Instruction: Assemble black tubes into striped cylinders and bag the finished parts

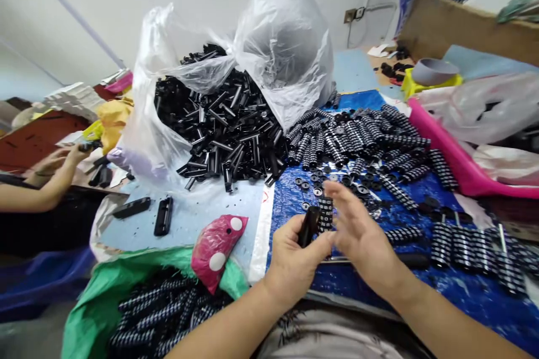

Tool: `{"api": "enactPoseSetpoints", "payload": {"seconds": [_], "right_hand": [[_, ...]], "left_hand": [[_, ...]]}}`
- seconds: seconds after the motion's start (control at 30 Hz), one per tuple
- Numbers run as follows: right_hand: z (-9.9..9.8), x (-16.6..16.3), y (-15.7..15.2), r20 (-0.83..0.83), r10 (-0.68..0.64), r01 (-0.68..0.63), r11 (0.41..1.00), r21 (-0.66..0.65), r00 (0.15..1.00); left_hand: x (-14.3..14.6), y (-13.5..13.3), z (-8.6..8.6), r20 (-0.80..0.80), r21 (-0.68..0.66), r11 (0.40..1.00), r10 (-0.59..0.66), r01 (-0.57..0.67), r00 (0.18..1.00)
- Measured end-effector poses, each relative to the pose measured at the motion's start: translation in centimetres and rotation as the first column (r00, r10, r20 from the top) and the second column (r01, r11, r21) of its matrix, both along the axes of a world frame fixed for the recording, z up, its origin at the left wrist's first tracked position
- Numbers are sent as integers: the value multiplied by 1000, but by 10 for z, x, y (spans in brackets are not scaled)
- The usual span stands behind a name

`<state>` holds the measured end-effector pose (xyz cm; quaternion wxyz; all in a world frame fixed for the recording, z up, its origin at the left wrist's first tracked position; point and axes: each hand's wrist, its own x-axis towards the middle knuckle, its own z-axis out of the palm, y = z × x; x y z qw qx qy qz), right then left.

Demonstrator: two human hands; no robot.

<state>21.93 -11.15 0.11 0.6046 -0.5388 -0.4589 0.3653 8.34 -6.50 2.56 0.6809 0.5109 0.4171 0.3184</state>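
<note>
My left grip [295,261] is closed around a black tube [309,225], held just above the blue surface [463,291]. Right grip [362,235] is loose, fingers spread, touching the ribbed stack [325,213] at the tube's tip.

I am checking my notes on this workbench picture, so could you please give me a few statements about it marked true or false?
1. The left hand holds a black tube. True.
2. The clear plastic bag holds red caps. False: it holds black tubes.
3. The right hand rests flat on the blue sheet. False: it is raised beside the left hand, its fingers by a stack of numbered wheels.
4. Another person's hand shows at the left edge. True.
</note>
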Motion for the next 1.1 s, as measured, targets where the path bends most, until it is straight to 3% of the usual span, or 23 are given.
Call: {"api": "enactPoseSetpoints", "payload": {"seconds": [0.03, 0.1, 0.17, 0.3, 0.47, 0.67, 0.87, 0.93, 1.0, 1.1], "right_hand": [[-3, 6, -3, 211, 2, -20, 996, 82, 977], [-8, 15, -8, 541, -13, -114, 973, 201, 841], [-8, 18, -12, 678, -44, -185, 948, 261, 734], [-4, 11, -16, 668, -103, -130, 948, 290, 737], [-1, 0, -20, 673, -85, -191, 926, 326, 735], [-5, -4, -21, 736, -168, -169, 917, 360, 655], [-17, -5, -26, 758, -137, -138, 948, 287, 638], [-26, 2, -31, 791, -95, -141, 964, 223, 604], [-37, 12, -40, 845, -45, -148, 978, 146, 533], [-47, 24, -53, 885, 12, -146, 987, 63, 465]], "left_hand": [[-4, 1, 2, 6, -34, 999, 1, -1, 1000], [-11, 1, 5, 16, -73, 997, -10, 11, 1000], [-15, 0, 7, 11, -64, 998, -18, 18, 1000], [-15, -2, 3, -28, -89, 995, 52, -54, 998], [-13, -5, 0, 31, -73, 994, 86, -83, 996], [-16, -4, 9, 174, -338, 941, 68, -5, 982], [-26, 5, 1, 154, -439, 895, -16, 83, 988], [-34, 13, -7, 108, -331, 943, -13, 48, 994], [-47, 24, -14, -28, -58, 998, -6, 5, 1000], [-70, 42, -22, -390, 310, 941, -3, 135, 921]]}}
